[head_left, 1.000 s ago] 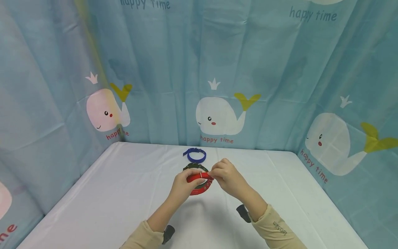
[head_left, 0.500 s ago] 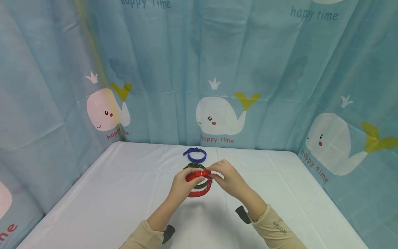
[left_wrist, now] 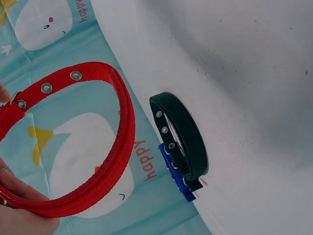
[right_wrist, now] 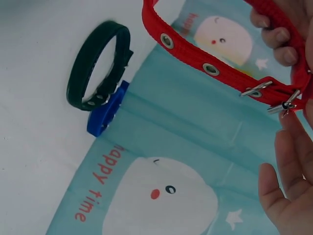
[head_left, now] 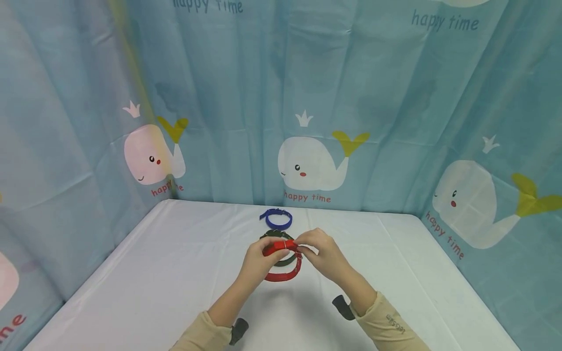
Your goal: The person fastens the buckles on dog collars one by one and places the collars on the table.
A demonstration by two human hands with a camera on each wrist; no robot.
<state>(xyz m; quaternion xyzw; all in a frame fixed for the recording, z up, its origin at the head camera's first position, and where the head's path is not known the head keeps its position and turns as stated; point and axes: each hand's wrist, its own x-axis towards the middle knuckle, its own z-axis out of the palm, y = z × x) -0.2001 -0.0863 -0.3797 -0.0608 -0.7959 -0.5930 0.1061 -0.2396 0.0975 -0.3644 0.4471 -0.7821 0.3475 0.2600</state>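
Note:
A red pet collar with metal eyelets is held up in a loop above the table. My left hand grips its strap, fingers above and thumb below, at the loop's upper left. At the upper right, my right hand pinches the strap beside the metal buckle. The eyelet strap meets the buckle in the right wrist view, where a metal bar crosses one eyelet. Behind the red loop, a dark green collar stands on the table, partly hidden in the head view. A blue collar lies farther back.
A white cloth covers the table. Light blue curtains with whale prints hang along the back and both sides. Dark pieces show at both wrists.
The red loop has turned and sunk slightly, showing more of its lower band. My right hand's fingers have shifted at the buckle end. The blue and green collars have stayed put.

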